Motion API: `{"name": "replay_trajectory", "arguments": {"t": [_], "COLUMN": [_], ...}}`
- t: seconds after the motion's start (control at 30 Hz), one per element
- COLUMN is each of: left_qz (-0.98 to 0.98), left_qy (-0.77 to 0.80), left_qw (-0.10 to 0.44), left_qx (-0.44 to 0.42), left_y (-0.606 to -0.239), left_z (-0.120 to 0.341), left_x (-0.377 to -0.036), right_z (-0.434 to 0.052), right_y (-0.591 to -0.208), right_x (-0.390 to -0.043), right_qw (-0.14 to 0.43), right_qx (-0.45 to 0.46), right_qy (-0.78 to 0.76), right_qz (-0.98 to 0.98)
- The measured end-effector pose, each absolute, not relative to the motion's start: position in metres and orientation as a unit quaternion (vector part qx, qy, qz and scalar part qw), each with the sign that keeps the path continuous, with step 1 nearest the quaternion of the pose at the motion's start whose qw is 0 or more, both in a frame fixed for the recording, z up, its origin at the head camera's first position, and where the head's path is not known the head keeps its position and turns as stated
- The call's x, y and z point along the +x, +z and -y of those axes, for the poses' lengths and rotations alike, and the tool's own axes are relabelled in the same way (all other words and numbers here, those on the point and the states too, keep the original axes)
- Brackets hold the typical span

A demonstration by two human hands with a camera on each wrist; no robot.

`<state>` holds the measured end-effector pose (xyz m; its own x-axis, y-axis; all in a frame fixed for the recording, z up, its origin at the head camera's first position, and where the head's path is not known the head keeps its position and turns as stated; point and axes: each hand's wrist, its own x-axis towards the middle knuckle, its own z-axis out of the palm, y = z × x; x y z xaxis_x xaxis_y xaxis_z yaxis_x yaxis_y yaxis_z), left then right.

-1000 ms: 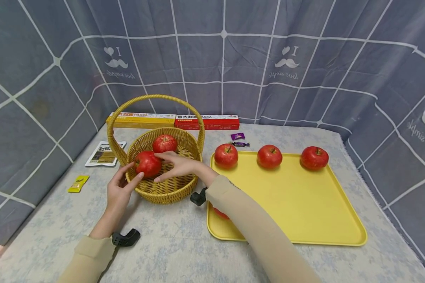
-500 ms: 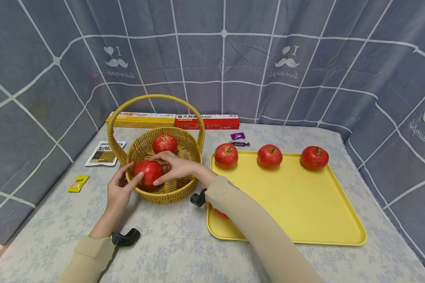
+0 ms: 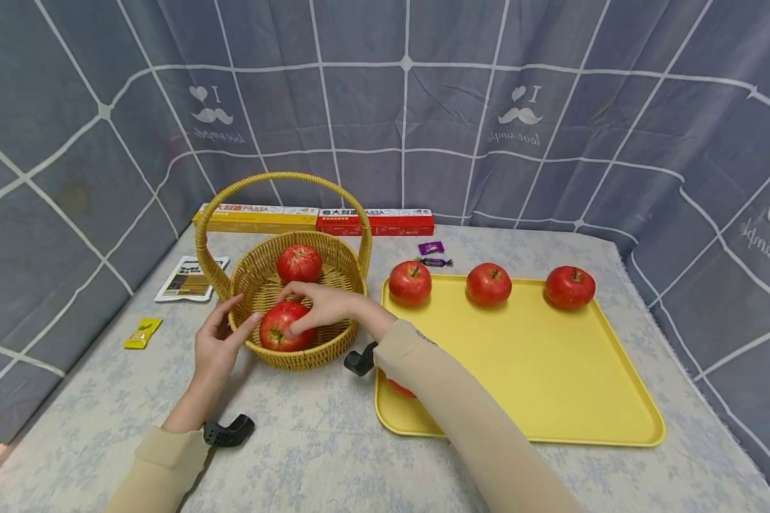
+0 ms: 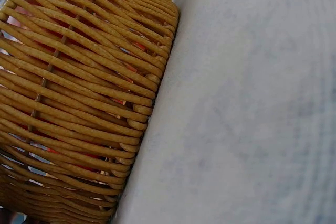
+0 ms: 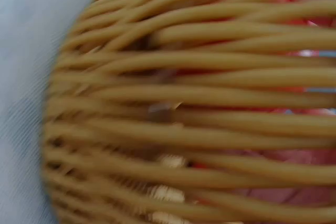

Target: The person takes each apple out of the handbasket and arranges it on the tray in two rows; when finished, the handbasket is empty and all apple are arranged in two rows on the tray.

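Right hand (image 3: 324, 306), left of frame centre, has its fingers curled over a red apple (image 3: 282, 328) lying in the near part of the wicker basket (image 3: 308, 356); a second apple (image 3: 299, 262) sits behind it. Left hand (image 3: 214, 342) lies relaxed and uncurled against the basket's outer left wall, holding nothing. Three apples line the far edge of the yellow tray (image 3: 520, 370), right of the basket on the table (image 3: 308, 449).

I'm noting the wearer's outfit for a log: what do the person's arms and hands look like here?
Both arms wear long beige sleeves, the right sleeve bearing a small dark mark near its cuff. A black camera mount sits under each wrist. The left hand and right hand are bare: no gloves, no rings to be seen.
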<state>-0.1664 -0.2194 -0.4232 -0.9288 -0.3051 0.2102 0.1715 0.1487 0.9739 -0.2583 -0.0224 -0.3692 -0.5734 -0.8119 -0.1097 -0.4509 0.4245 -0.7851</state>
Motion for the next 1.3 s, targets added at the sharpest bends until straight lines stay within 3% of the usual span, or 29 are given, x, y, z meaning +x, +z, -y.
{"name": "replay_trajectory", "arguments": {"t": [0.37, 0.6, 1.0, 1.13, 1.3], "left_qz": [0.739, 0.742, 0.755, 0.754, 0.754], "left_qy": [-0.647, -0.646, -0.627, -0.628, -0.628], "left_qw": [0.179, 0.173, 0.181, 0.181, 0.188], "left_qx": [0.054, 0.056, 0.063, 0.059, 0.045], "left_y": [-0.425, -0.425, -0.422, -0.423, -0.427], "left_z": [0.220, 0.219, 0.222, 0.222, 0.221], "left_x": [-0.168, -0.167, -0.167, -0.167, -0.167], "right_z": [-0.026, -0.100, -0.263, -0.289, -0.306], "right_y": [-0.324, -0.309, -0.336, -0.354, -0.373], "right_x": [-0.259, -0.251, -0.220, -0.210, -0.203], "right_qw": [0.257, 0.244, 0.196, 0.183, 0.215], "right_qx": [-0.429, -0.434, -0.332, -0.307, -0.309], "right_qy": [-0.447, -0.464, -0.502, -0.494, -0.481], "right_qz": [-0.742, -0.732, -0.774, -0.793, -0.792]}}
